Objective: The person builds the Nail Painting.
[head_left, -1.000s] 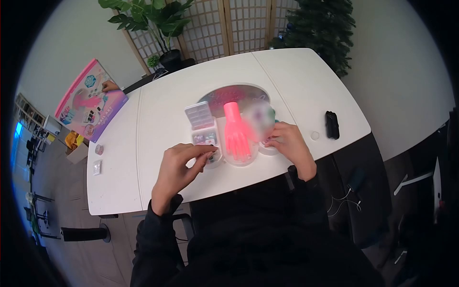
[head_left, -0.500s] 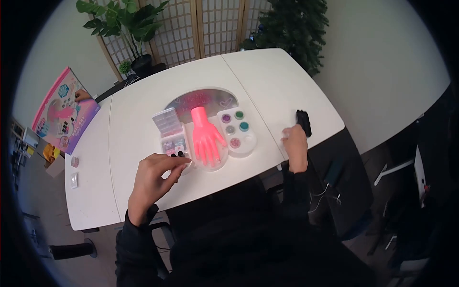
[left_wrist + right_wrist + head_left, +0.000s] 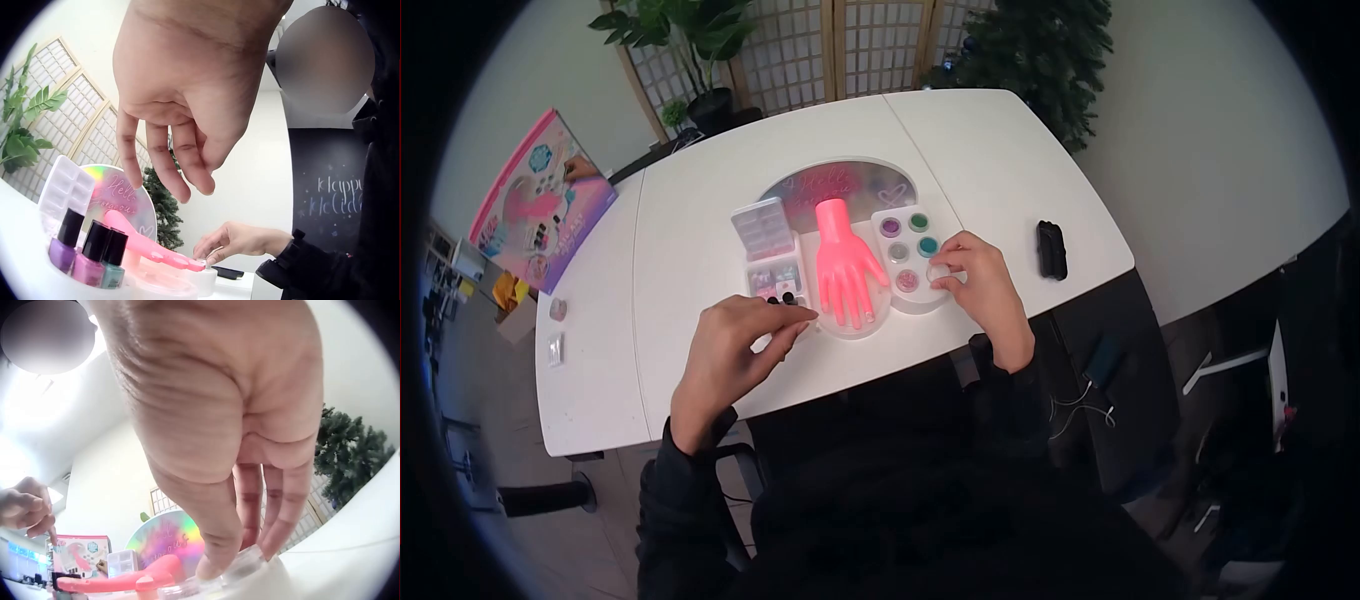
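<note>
My right hand [image 3: 988,290] pinches a small clear round pot or lid [image 3: 245,562] between thumb and fingers, at the lower right of a white tray section [image 3: 917,300]. That section holds round pots of purple, green, silver, teal and pink glitter [image 3: 907,281]. A pink model hand [image 3: 845,262] lies on the clear base between my hands. My left hand [image 3: 735,345] hovers by the polish bottles [image 3: 92,256], fingers loosely bent, with nothing visible held in the left wrist view. The bottles are purple, pink and teal with black caps.
Behind the model hand stands a shiny rounded backboard [image 3: 850,185]. A lidded compartment case [image 3: 763,232] is open at left. A black case [image 3: 1051,250] lies at right; a product box [image 3: 545,205], a small pot [image 3: 558,309] and a white packet [image 3: 555,348] at left.
My right hand reached to the clear round piece on the table at right, and has brought it back left to the glitter tray. My left hand stays by the polish bottles.
</note>
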`<state>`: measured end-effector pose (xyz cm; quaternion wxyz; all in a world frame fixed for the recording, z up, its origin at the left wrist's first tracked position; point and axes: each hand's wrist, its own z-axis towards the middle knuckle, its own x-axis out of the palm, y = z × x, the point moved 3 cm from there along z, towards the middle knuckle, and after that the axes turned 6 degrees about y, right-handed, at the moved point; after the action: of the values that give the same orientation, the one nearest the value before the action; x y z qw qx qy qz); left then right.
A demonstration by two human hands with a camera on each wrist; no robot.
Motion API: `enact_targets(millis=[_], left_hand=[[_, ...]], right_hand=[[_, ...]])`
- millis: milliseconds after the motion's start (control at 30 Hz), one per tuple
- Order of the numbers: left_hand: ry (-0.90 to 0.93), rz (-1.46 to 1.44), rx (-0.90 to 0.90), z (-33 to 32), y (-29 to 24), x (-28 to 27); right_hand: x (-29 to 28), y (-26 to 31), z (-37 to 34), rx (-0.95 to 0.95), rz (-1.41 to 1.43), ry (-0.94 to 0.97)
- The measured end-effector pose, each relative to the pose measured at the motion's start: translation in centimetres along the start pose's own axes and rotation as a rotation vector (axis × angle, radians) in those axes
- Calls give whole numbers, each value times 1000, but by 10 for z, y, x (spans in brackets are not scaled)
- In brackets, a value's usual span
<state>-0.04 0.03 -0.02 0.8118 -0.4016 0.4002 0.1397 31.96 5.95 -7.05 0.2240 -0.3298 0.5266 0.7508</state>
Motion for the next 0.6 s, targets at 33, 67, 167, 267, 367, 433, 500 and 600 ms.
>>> enact_targets(millis=[33,67,167,267,367,433,500,600], left_hand=[[-11,3,1,-4,-1,-1],[-40,18,-15,-7,2,-3],[-11,32,18,-2,3,-1],[-22,39,39,-1,3,-1],[-49,65,-28,-4,9,-3],[-65,72,-113,-1,8,-13],[-126,80,-217,3,8,-22],[-186,116,-244,13,8,-33]], right_hand=[[2,3,2,8,-24,1],[7,5,5,-26,-25,15],[5,-1,4,54,35,9],[-2,0,4,-56,-55,-15],[-24,-33,4,48,-25,-240],[-50,-56,0,190,-327,-443],[-67,-83,-9,418,-488,-445],[-73,-130,-10,936,-590,-444]])
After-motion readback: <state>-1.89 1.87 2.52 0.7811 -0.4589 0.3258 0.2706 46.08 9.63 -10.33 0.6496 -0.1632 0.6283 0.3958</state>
